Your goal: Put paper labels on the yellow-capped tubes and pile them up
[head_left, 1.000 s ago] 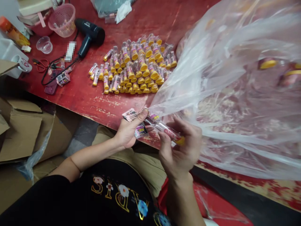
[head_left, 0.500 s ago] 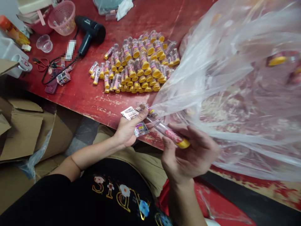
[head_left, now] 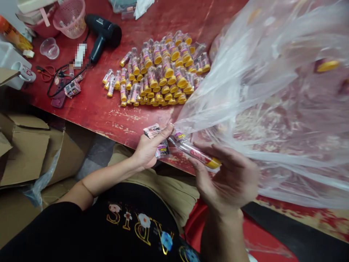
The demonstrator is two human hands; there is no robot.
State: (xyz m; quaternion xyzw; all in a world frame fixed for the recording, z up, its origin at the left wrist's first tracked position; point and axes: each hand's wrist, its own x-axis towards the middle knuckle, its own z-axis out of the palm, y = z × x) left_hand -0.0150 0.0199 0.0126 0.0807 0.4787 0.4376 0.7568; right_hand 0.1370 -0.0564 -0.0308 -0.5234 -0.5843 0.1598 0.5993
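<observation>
My left hand (head_left: 149,148) pinches printed plastic sleeves (head_left: 163,149) near the table's front edge. Between my two hands lies a clear tube (head_left: 196,153) with pink contents and a yellow cap. Its far end meets the sleeve pieces at my left fingertips. My right hand (head_left: 227,174) holds the tube's capped end between thumb and fingers, slightly blurred. Beyond my hands, a pile of capped tubes (head_left: 159,78) with purple labels lies on the red table (head_left: 98,109).
A large clear plastic bag (head_left: 272,109) with tubes inside covers the right side. A black hair dryer (head_left: 105,34), pink basket (head_left: 71,18), red scissors (head_left: 47,74), cup (head_left: 24,71) and label roll (head_left: 72,89) are at left. Cardboard boxes (head_left: 29,149) stand below the table edge.
My right hand has shifted slightly right, and the tube's capped end has turned a little. The sleeves in my left hand have tilted slightly. The whole view has moved a little.
</observation>
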